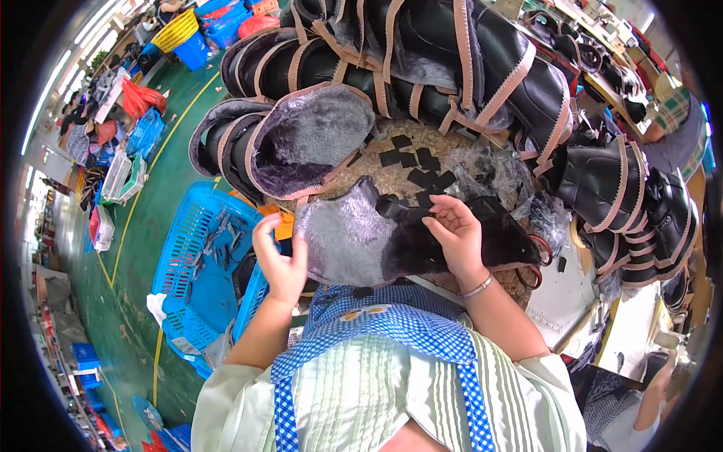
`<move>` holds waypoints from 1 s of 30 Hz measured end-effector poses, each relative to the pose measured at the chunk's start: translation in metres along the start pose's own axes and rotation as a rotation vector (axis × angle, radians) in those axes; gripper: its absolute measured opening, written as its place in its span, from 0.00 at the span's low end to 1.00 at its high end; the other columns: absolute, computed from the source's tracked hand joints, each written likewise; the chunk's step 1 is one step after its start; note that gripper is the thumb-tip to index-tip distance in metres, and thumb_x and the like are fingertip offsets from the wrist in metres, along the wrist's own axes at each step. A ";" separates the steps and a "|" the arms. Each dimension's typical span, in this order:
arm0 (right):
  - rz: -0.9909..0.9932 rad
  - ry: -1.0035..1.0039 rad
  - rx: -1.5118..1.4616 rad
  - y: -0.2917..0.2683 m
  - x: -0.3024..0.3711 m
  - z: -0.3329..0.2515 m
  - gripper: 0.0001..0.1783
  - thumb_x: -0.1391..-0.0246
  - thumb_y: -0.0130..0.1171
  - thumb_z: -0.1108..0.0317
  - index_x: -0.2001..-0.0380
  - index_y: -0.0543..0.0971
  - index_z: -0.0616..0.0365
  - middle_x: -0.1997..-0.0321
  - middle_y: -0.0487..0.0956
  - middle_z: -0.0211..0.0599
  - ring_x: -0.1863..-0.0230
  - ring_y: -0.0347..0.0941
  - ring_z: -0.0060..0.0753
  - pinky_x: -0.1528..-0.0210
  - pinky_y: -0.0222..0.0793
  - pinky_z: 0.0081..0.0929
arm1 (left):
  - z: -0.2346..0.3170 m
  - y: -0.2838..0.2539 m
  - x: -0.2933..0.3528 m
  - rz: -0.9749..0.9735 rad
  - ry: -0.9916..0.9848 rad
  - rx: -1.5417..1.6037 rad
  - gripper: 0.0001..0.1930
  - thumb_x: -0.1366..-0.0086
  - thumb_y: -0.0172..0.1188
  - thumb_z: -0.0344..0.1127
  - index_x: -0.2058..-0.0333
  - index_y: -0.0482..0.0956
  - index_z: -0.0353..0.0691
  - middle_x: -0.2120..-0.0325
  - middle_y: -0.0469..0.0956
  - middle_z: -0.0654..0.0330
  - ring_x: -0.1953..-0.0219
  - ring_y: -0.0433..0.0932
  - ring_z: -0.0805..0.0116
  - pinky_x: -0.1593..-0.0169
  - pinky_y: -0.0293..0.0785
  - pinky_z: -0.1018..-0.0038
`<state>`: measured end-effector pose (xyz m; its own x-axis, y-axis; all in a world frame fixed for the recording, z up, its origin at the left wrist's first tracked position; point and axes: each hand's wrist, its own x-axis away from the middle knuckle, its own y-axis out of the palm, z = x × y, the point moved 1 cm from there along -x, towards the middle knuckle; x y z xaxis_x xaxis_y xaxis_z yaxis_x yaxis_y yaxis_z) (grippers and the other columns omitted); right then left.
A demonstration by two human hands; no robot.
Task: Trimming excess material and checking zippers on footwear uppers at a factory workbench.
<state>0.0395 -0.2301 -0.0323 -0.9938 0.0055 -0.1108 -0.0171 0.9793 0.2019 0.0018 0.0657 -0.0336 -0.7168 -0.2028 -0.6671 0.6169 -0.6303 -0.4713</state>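
Note:
In front of me lies a plush-lined boot upper (350, 233), grey fur on its left part and very dark on its right. My left hand (282, 260) is at its left edge, thumb and fingers apart and pointing up. Over the dark part, my right hand (457, 233) has its fingers curled toward the thumb beside a narrow black strip (403, 209). Whether that strip is what it pinches is hidden. Several small black square patches (425, 178) are scattered just beyond the upper.
Black boot uppers with pinkish zigzag edging (422, 45) are heaped along the far side and right. Scissors with red handles (536, 264) lie right of the upper. A blue basket (177, 301) holding scraps stands at left. Crumpled clear plastic (493, 177) lies beyond my right hand.

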 end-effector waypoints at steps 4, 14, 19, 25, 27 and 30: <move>-0.033 -0.049 -0.037 0.002 0.001 0.002 0.21 0.52 0.59 0.88 0.54 0.72 0.60 0.62 0.72 0.27 0.60 0.71 0.17 0.55 0.70 0.16 | -0.027 0.002 0.022 -0.264 -0.921 0.714 0.19 0.41 0.64 0.30 0.53 0.70 0.33 0.61 0.77 0.61 0.60 0.75 0.73 0.53 0.70 0.76; -0.006 -0.085 -0.003 0.008 0.004 0.012 0.16 0.49 0.59 0.84 0.58 0.71 0.61 0.63 0.74 0.27 0.62 0.72 0.16 0.59 0.70 0.14 | 0.098 -0.011 -0.063 -0.117 0.434 -0.021 0.14 0.57 0.64 0.22 0.68 0.80 0.39 0.68 0.77 0.58 0.63 0.77 0.59 0.60 0.66 0.67; 0.174 -0.052 -0.048 0.005 0.002 -0.006 0.10 0.49 0.59 0.85 0.64 0.76 0.61 0.66 0.74 0.24 0.66 0.68 0.13 0.61 0.66 0.12 | 0.117 0.029 -0.024 -0.474 0.745 -0.212 0.13 0.47 0.55 0.32 0.63 0.79 0.35 0.66 0.75 0.60 0.58 0.75 0.63 0.55 0.67 0.65; -0.031 -0.060 0.186 0.003 0.022 -0.026 0.07 0.49 0.60 0.82 0.67 0.78 0.62 0.65 0.76 0.28 0.64 0.73 0.17 0.60 0.70 0.16 | 0.122 0.032 -0.019 -0.400 0.682 -0.120 0.14 0.48 0.57 0.30 0.61 0.80 0.36 0.66 0.75 0.59 0.58 0.76 0.63 0.55 0.67 0.64; -0.210 -0.038 0.393 0.005 0.016 -0.032 0.04 0.48 0.59 0.78 0.67 0.78 0.61 0.67 0.77 0.28 0.64 0.74 0.17 0.60 0.71 0.18 | 0.118 0.030 -0.010 -0.398 0.679 -0.189 0.12 0.44 0.56 0.34 0.61 0.79 0.38 0.65 0.75 0.61 0.56 0.75 0.66 0.54 0.67 0.65; -0.307 0.257 0.042 0.008 0.014 -0.029 0.05 0.46 0.58 0.78 0.66 0.75 0.61 0.69 0.77 0.28 0.65 0.73 0.17 0.62 0.71 0.18 | 0.119 0.029 -0.008 -0.340 0.697 -0.185 0.09 0.45 0.61 0.31 0.64 0.81 0.38 0.67 0.75 0.61 0.59 0.76 0.64 0.57 0.67 0.66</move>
<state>0.0221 -0.2275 -0.0043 -0.9384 -0.3341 0.0881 -0.3182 0.9349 0.1570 -0.0133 -0.0406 0.0266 -0.5450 0.5323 -0.6478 0.4882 -0.4266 -0.7613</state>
